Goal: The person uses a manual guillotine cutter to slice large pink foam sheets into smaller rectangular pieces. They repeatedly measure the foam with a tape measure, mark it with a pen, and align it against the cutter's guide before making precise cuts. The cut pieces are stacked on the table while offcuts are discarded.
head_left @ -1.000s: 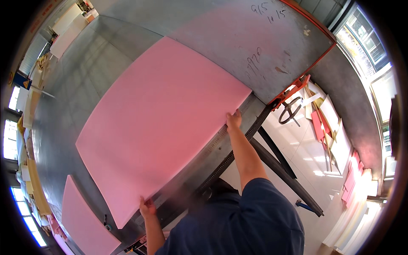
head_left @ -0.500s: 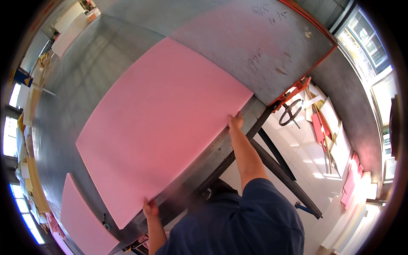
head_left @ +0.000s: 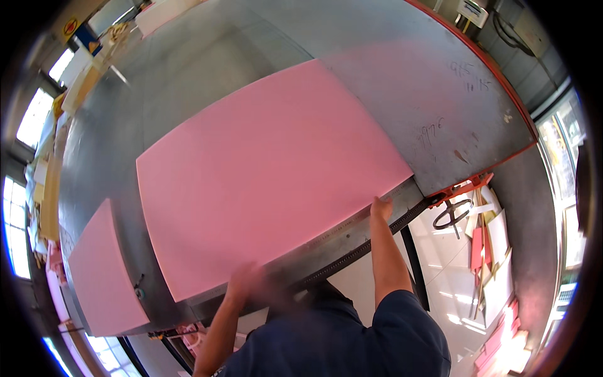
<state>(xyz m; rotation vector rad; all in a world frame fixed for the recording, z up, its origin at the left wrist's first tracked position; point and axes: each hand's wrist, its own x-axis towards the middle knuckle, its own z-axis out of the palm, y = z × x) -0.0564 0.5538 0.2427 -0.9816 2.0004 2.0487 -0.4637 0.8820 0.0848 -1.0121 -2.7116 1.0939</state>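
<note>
A large pink foam sheet (head_left: 276,169) lies flat on the grey metal table (head_left: 207,81), its near edge along a metal ruler strip (head_left: 339,234). My right hand (head_left: 382,208) is at the near edge of the sheet, close to its right corner, with the fingers closed at that edge. Farther left, my left hand (head_left: 246,283) is over the near edge of the sheet, smeared by motion, so its fingers cannot be made out. A smaller pink foam piece (head_left: 107,276) lies on the table to the left, a strip of bare metal between the two.
A small dark tool (head_left: 139,289) lies beside the smaller piece. A toothed dark rail (head_left: 339,261) runs along the table's near side. A handwheel (head_left: 452,215) sits below the right corner. Foam offcuts (head_left: 487,257) lie on the floor at right.
My view has swung, so the table and sheet appear turned and shifted right. My left hand has left its spot near the sheet's left corner and moved right along the near edge. My right hand stays there.
</note>
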